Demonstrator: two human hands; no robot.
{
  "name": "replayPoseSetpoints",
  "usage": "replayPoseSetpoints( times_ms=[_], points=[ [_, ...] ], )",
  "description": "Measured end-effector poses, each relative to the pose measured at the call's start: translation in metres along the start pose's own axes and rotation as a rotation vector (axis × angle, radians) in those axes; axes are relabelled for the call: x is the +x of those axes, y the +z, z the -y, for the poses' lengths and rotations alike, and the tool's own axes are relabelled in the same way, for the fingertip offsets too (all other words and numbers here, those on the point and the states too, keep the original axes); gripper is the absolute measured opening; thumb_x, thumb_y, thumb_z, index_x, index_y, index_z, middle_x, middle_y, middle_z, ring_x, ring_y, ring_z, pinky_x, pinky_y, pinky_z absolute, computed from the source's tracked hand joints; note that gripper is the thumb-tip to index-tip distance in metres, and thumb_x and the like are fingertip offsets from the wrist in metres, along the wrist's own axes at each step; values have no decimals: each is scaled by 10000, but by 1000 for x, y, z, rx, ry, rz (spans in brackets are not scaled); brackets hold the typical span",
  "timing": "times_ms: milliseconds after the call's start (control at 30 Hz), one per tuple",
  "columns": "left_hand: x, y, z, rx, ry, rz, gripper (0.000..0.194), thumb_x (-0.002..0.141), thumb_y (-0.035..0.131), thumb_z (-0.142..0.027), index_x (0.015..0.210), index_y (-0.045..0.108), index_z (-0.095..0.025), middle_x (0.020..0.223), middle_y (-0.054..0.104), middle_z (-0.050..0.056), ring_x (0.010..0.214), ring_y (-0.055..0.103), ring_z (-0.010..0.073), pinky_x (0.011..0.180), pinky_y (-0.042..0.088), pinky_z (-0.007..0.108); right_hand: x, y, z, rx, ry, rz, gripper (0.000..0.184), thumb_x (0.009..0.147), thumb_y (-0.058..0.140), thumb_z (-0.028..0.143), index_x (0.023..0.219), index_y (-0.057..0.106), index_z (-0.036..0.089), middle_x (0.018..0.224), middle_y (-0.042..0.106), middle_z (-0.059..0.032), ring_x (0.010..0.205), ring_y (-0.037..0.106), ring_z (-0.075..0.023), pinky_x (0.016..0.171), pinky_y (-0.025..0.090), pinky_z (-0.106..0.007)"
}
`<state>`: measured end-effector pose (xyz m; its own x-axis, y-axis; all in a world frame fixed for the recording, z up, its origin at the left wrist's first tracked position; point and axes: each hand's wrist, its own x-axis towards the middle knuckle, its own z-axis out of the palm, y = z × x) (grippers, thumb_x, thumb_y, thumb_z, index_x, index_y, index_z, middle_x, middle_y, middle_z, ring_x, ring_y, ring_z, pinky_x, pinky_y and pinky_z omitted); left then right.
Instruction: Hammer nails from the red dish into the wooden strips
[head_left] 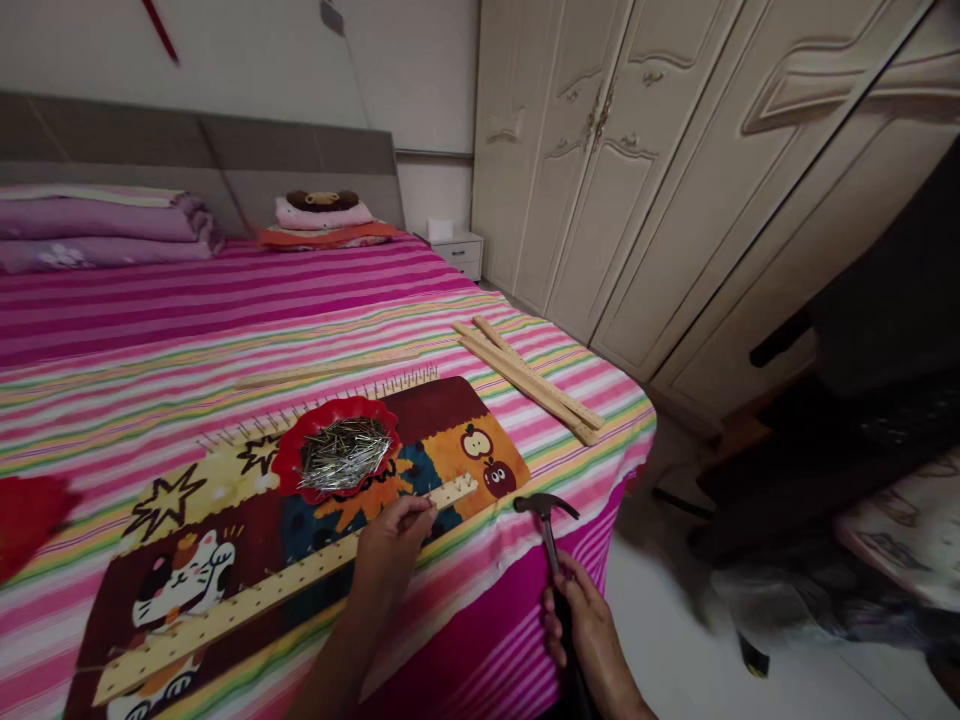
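A claw hammer (547, 512) is gripped by its dark handle in my right hand (589, 620), its head raised beside the bed's edge. My left hand (401, 530) rests over a pale wooden strip (247, 608), with thumb and finger pinched on what looks like a nail. Small holes and several nails run along this strip, which lies on a cartoon-printed mat (247, 550). Just behind my left hand, a red scalloped bowl (289, 468) holds a heap of nails (345, 452). Another strip (300, 408), studded with upright nails, stretches along the mat's far edge.
More wooden strips (532, 385) lie crossed at the right of the striped bed (420, 300); another strip (322, 370) lies further back. Something red (30, 520) sits at the left edge. A wardrobe (600, 150) and a small nightstand (461, 252) stand beyond. Folded bedding (105, 235) lies by the headboard.
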<state>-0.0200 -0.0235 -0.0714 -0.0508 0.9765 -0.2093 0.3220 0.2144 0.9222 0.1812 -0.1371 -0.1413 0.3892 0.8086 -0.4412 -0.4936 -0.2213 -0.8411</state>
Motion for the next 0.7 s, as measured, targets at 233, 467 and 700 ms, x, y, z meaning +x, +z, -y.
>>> replayPoseSetpoints(
  times_ms=[233,467,700],
  points=[
    [4,25,6,47,96,-159,275,664,560,-453,760,685,-228,715,677,-4,652,599,151,594,457,250,0,1,1,6,8,-11,557,672,651,490,1108,441,215,522,551,73,341,419,-91,248,302,-156],
    [10,37,15,-104,6,-166,335,658,556,-470,829,675,-207,704,670,2,635,591,149,569,444,246,0,1,2,12,20,-17,556,659,666,490,1097,452,222,522,523,88,324,413,-85,243,298,-160],
    [11,41,13,-113,-12,-167,337,664,560,-460,839,664,-191,629,628,-15,564,561,131,490,397,221,1,-1,0,21,10,-2,553,655,675,492,1084,444,230,538,515,91,328,418,-87,250,303,-166]
  ],
)
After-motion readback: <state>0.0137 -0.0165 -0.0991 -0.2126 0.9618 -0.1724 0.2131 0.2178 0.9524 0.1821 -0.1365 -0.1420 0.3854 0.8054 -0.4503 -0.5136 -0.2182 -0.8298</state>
